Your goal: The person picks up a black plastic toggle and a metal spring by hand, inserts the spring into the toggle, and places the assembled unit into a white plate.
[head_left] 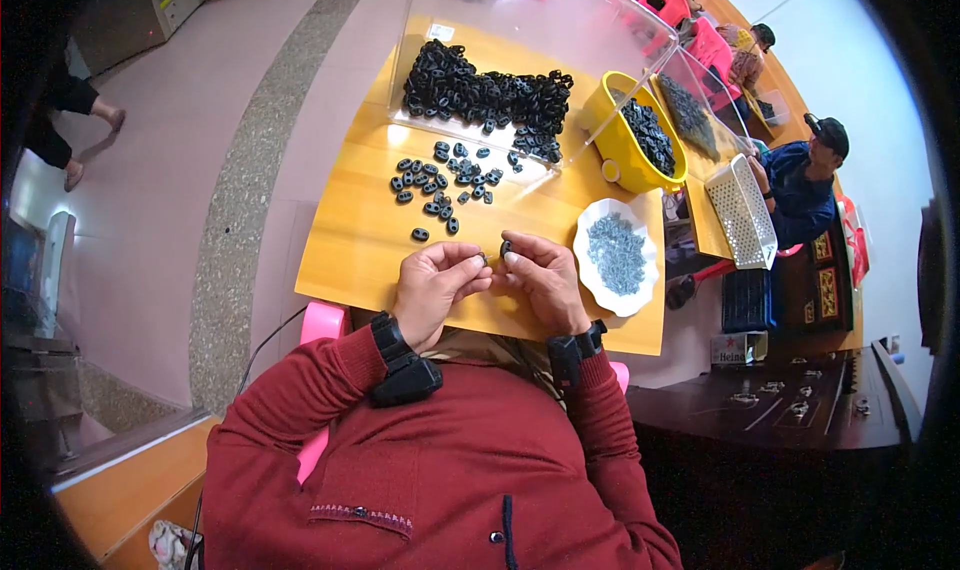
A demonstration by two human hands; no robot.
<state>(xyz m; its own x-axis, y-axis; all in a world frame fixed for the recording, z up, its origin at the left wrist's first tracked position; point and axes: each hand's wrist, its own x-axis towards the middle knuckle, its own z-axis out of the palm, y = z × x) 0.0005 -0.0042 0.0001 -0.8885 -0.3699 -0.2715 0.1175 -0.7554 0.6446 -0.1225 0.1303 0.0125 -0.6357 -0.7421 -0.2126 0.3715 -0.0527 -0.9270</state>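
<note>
My left hand is closed in a pinch near the table's front edge. A tiny dark bit shows at its fingertips, too small to name. Close beside it, my right hand pinches a small black plastic piece between thumb and forefinger. Just beyond my hands lie several loose black oval pieces with two holes, scattered on the wooden table. To the right of my right hand stands a white scalloped plate with a heap of small greyish, shiny parts.
A clear plastic box at the back holds a big pile of black pieces. Right of it is a yellow basket of dark pieces. A person in dark blue sits at the right near a white perforated basket.
</note>
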